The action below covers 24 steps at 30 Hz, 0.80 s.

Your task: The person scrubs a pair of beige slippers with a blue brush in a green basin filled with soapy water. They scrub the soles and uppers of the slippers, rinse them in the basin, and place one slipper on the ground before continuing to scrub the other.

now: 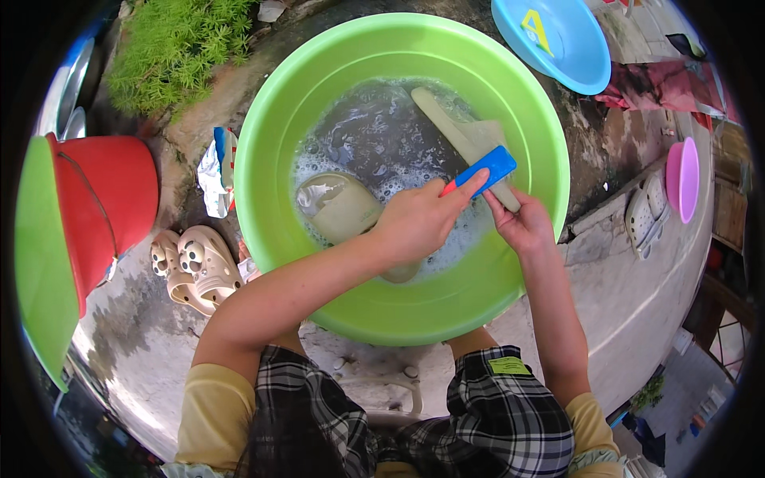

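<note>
A large green basin (267,135) holds grey, sudsy water (366,127). Over its right side, my right hand (527,225) grips one end of a grey-beige slide slipper (446,119), which slants up to the left. My left hand (422,221) is closed round a blue brush (496,166) with a red part by the fingers. The brush lies across the slipper's lower part; its bristles are hidden. A second grey-beige slipper (343,213) sits partly in the suds at the basin's left, some of it behind my left forearm.
Beige clogs (209,263) and a torn packet (213,175) lie left of the basin, near a red bucket (111,199). A blue basin (558,40) stands at the far right. Grey clogs (644,215) and a pink basin (683,179) are farther right. Green plants (175,48) grow at the back left.
</note>
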Motion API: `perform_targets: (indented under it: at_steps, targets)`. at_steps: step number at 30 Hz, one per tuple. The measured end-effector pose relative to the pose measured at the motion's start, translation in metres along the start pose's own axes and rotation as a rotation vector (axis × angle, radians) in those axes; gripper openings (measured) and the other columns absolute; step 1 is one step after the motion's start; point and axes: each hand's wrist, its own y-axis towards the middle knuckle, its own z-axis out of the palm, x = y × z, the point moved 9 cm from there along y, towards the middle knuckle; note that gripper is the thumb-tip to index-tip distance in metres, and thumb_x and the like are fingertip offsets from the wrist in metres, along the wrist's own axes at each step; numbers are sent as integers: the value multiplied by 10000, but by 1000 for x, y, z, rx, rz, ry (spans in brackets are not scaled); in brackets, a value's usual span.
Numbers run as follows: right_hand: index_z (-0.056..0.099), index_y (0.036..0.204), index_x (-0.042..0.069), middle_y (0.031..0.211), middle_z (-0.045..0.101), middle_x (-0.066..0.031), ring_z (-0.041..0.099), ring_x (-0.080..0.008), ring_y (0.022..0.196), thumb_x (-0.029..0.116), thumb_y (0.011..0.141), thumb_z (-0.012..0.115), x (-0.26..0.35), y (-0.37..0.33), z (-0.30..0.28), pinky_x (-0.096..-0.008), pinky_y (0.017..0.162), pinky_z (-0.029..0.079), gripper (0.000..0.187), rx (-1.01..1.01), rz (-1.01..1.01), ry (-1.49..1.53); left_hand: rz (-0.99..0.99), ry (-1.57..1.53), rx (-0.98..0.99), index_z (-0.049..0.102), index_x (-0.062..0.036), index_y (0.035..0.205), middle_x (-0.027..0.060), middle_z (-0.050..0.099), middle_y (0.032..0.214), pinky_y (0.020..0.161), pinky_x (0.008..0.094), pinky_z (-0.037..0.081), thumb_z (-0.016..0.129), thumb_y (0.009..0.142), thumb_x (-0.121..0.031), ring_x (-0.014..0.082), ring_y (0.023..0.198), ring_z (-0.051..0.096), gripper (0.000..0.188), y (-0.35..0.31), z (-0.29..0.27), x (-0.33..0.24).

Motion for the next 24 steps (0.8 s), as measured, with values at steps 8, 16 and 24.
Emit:
perform_targets:
  at_steps: [8, 16, 24]
  targets:
    - [407, 1300, -163, 1276, 510, -309, 605, -357, 1125, 57, 1000, 436, -24, -6, 0, -327, 862, 612, 373, 218, 331, 336, 27, 63, -47, 476, -201, 1419, 141, 569, 729, 493, 431, 498, 578, 907, -163, 333, 565, 602, 523, 11, -17, 5]
    - [354, 1468, 99, 1395, 468, -155, 590, -329, 1138, -1, 940, 503, -1, -30, 4, -391, 919, 559, 558, 39, -88, -390, -244, 455, -84, 515, -219, 1385, 179, 623, 750, 565, 474, 520, 533, 960, -203, 358, 629, 637, 426, 29, -54, 97]
    - [378, 1474, 147, 1407, 471, -83, 476, -215, 1270, -93, 870, 571, 27, -29, 17, -353, 1070, 399, 679, 180, -596, -724, -719, -103, -25, 495, -186, 1419, 216, 616, 1243, 954, 368, 477, 579, 921, -118, 310, 1117, 625, 510, -3, -30, 196]
